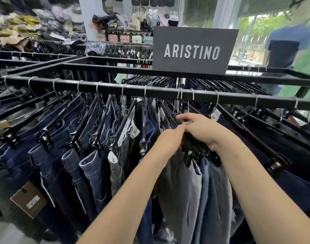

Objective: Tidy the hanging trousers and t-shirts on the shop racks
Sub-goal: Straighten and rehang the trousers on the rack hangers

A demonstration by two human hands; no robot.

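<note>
A black metal rail [115, 88] runs across in front of me with several trousers on black clip hangers. Dark blue jeans [50, 166] hang spread out on the left. In the middle a tight bunch of grey and blue trousers [194, 187] hangs from clustered black hangers [194, 150]. My left hand [170, 140] presses into the left side of that bunch, fingers hidden among the hangers. My right hand [201, 129] lies over the top of the bunch, fingers curled on the hanger bars. Dark trousers [274, 155] hang to the right.
A dark ARISTINO sign [193, 51] stands on the rack top. More racks of clothes [129, 50] and shelves fill the back. A person in a blue shirt [288, 43] stands at the far right by the window. A brown price tag [27, 199] hangs low left.
</note>
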